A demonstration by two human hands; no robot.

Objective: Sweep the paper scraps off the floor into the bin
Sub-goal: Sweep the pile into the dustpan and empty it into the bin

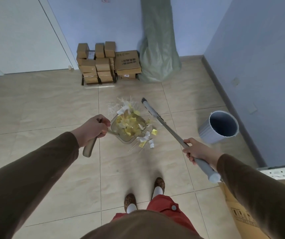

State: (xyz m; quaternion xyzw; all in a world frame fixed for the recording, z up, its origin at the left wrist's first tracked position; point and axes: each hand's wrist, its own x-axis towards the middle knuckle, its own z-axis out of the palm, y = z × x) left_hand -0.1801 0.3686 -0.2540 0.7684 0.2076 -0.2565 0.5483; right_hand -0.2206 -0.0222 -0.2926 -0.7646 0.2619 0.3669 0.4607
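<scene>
Most of the paper scraps (pixel 129 123) sit heaped in the dustpan (pixel 128 130), with a few loose on the floor (pixel 52 109) by its lip. My left hand (pixel 92 129) wraps the dustpan handle; my right hand (pixel 198 150) grips the broom (pixel 164 125) shaft. The bin (pixel 219 126) stands open, well apart to my right. I'd pin the pan's lip flat on the tile and use short strokes. The broom head blurs into the pile, and whether the pan touches the floor I cannot tell.
</scene>
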